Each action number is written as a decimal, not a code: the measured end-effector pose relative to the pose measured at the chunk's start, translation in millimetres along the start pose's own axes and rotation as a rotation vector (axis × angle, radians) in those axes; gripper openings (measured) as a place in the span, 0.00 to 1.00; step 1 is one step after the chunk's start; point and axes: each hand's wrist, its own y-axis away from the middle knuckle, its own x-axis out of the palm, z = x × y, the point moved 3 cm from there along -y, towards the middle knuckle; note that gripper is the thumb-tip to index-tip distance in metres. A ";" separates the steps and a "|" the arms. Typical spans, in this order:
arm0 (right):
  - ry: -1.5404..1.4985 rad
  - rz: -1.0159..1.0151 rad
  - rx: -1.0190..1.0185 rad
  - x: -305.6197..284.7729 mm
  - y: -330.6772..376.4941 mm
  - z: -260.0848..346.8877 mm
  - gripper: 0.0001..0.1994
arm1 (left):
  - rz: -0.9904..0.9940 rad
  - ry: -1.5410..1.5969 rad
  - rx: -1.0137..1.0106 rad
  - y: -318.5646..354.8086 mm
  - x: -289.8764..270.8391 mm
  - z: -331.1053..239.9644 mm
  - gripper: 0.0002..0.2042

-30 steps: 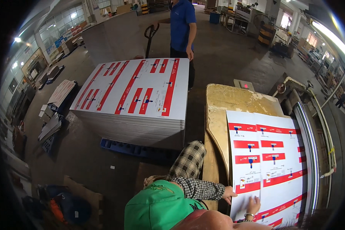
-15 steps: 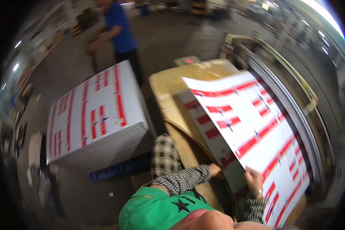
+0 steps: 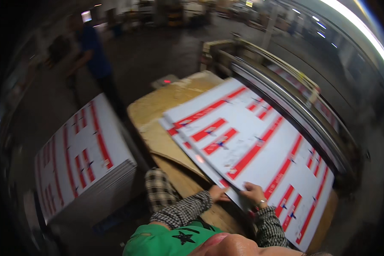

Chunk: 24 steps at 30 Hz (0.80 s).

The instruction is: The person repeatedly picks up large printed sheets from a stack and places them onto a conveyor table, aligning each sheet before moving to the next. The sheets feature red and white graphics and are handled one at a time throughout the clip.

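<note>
A large white printed sheet (image 3: pixel 260 141) with red bands lies across the worktable, its far right side along a metal roller. My right hand (image 3: pixel 254 193) is closed on the near edge of this sheet, thumb on top. A lower sheet (image 3: pixel 188 147) of the same print shows as a strip along the left edge. My left hand (image 3: pixel 218 194) is closed at the near edge of the lower sheet, its fingertips partly hidden beneath it. Checked sleeves cover both forearms, and a band circles my right wrist.
A tall stack of similar printed sheets (image 3: pixel 72 158) stands to the left. The brown tabletop (image 3: pixel 153 117) shows beyond the sheets. The long roller (image 3: pixel 286 91) belongs to a machine on the right. A person in a blue shirt (image 3: pixel 94 53) stands at the far left.
The upper sheet, lifted and curved before, now lies nearly flat over the lower one. My right hand came down with its edge, and my left hand now touches the lower sheet's edge.
</note>
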 end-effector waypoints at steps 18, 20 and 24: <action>-0.004 0.093 -0.344 31.9 15.8 -6.6 0.23 | 0.110 -0.216 0.036 -7.1 -31.1 24.4 0.21; -0.188 0.073 -0.273 2.2 27.9 4.6 0.16 | -0.007 -0.137 0.014 6.1 -14.1 15.5 0.14; -0.143 -0.178 -0.538 -17.3 47.7 29.9 0.14 | -0.223 -0.284 0.044 7.4 -28.3 13.3 0.13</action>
